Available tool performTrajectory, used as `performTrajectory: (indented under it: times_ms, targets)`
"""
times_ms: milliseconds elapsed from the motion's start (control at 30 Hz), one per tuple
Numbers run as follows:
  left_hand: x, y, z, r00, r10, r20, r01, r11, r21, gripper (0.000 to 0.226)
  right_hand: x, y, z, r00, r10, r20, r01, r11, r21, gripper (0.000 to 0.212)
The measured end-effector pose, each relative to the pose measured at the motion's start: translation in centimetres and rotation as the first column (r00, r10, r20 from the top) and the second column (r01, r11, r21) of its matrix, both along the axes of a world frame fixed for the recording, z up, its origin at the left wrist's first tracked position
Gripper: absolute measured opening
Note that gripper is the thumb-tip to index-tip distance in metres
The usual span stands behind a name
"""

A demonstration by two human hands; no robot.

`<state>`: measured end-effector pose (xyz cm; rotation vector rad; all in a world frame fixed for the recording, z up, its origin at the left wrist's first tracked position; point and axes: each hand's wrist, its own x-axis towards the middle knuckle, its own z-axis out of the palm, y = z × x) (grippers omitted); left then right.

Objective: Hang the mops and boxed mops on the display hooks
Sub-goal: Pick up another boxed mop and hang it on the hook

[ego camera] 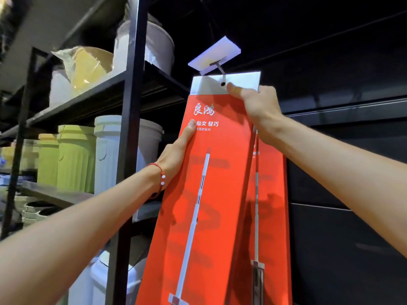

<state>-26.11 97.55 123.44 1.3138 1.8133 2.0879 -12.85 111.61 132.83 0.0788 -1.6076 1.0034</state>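
Tall red boxed mop (pixel 211 194) — white top tab's hole at the display hook (pixel 221 72) tip — slightly tilted.

The front box (pixel 211 194) runs off the bottom edge, and it covers most of the rear box (pixel 271 194). The left hand's (pixel 176 155) fingers lie behind the front box. Top-left shelf (pixel 88 93) contents are blurred.

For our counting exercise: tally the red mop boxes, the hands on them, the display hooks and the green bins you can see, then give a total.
Red mop boxes: 2 (front box, rear box)
Hands: 2 (left hand, right hand)
Hooks: 1 (hook)
Green bins: 2 ()
Total: 7
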Motion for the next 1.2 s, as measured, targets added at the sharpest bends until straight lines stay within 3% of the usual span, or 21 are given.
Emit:
performTrajectory:
  times_ms: [267,400,467,567,633,767,900,1033,1200]
  targets:
    - [-0.9,1.1,-0.5,0.998,-0.040,0.055,0.040,0.999,-0.002,0.097,-0.6,0.8,-0.2,1.000,0.020,0.009,-0.018,0.988,-0.150,0.021]
    - [-1.1,2.0,-1.4,0.997,-0.021,0.071,0.023,1.000,-0.017,0.096,-1.0,1.7,-2.2,0.999,-0.025,-0.035,0.021,0.995,-0.100,0.026]
    - [-1.3,2.5,-1.7,0.997,0.021,0.075,-0.019,1.000,-0.023,0.096,-1.5,2.0,-3.5,0.994,-0.104,-0.045,0.102,0.994,-0.042,0.043]
    - [-1.5,3.7,-2.3,0.986,0.135,0.094,-0.134,0.991,-0.017,0.110,-3.1,2.9,-5.9,0.974,-0.224,-0.022,0.223,0.974,-0.040,0.099]
    - [-1.5,4.7,-2.8,0.970,0.228,0.086,-0.229,0.973,0.004,0.110,-4.1,4.1,-7.6,0.972,-0.234,-0.004,0.234,0.971,-0.044,0.116]
    - [-0.5,7.1,-3.4,0.941,0.330,0.072,-0.336,0.937,0.095,0.093,-4.1,5.7,-11.0,0.972,-0.235,-0.024,0.236,0.972,0.011,0.107]
    - [-0.4,9.8,-4.5,0.953,0.295,0.065,-0.302,0.934,0.189,0.073,-3.3,7.1,-14.6,0.972,-0.234,-0.036,0.235,0.970,0.058,0.101]
    - [-1.7,12.9,-7.9,0.985,0.172,-0.010,-0.166,0.964,0.206,0.076,-2.6,9.6,-18.2,0.962,-0.274,0.014,0.272,0.960,0.061,0.106]
    - [-1.5,15.7,-11.3,0.999,0.007,-0.038,0.002,0.972,0.234,0.040,-1.8,12.6,-22.5,0.943,-0.313,0.116,0.308,0.950,0.060,0.096]
